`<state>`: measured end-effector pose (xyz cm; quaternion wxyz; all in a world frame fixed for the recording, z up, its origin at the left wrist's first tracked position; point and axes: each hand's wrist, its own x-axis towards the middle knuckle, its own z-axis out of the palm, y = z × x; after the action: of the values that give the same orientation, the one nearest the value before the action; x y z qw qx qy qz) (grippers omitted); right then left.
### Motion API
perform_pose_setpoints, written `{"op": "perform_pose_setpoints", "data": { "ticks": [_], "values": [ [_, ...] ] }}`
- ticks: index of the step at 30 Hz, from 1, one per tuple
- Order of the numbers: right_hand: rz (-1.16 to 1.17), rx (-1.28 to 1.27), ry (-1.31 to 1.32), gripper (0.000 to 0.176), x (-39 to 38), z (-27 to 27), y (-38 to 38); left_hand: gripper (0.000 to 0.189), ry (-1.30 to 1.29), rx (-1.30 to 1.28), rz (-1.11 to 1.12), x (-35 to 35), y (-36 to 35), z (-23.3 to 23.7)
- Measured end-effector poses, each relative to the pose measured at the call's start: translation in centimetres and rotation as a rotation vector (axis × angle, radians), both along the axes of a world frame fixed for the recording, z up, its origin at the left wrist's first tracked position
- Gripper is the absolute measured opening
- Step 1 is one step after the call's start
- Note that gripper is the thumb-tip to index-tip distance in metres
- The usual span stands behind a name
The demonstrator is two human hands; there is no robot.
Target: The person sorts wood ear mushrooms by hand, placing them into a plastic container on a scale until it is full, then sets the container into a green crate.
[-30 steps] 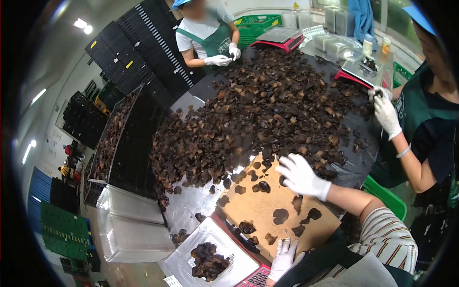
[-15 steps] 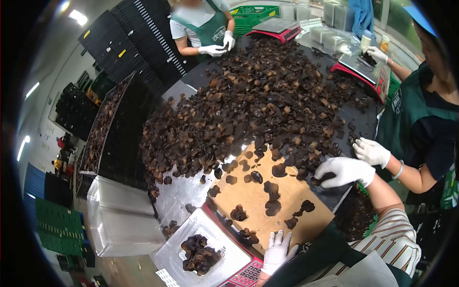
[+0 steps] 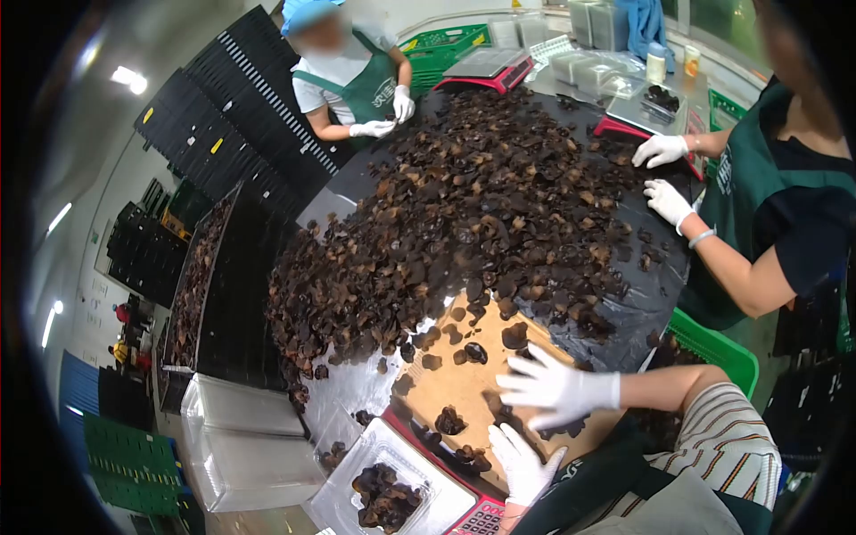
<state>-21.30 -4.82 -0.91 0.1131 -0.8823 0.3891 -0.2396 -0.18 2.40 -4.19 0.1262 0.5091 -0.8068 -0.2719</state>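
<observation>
You are standing in a food-packing workshop: gloved co-workers (image 3: 370,85) in green aprons are sorting a heap of dried dark fungus (image 3: 481,205) at centre frame, red scales (image 3: 486,67) are sitting along the top, and black crates (image 3: 232,98) are standing stacked at upper left.

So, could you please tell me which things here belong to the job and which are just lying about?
In use: right hand, left hand, cardboard sheet, dark pieces, filled clear tray, scale.
Lying about: green crate, stacked black trays, empty clear tubs, bottles.
</observation>
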Motion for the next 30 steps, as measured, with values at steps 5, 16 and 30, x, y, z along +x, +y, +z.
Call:
{"op": "perform_pose_setpoints", "data": {
  "ticks": [5,16,30],
  "values": [
    [-0.541,-0.045,0.126,0.07,-3.9,-2.4,-10.5,0.123,-0.069,0.073,0.002,-0.5,-0.3,1.8],
    [0.281,0.012,-0.011,0.058,0.5,-2.1,-8.1,0.121,-0.08,0.073,-0.027,-0.2,0.0,-0.3],
    [0.379,0.037,0.035,0.063,1.9,-4.0,-7.9,0.117,-0.117,0.156,-0.042,-0.3,-0.1,-0.1]
  ]
}}
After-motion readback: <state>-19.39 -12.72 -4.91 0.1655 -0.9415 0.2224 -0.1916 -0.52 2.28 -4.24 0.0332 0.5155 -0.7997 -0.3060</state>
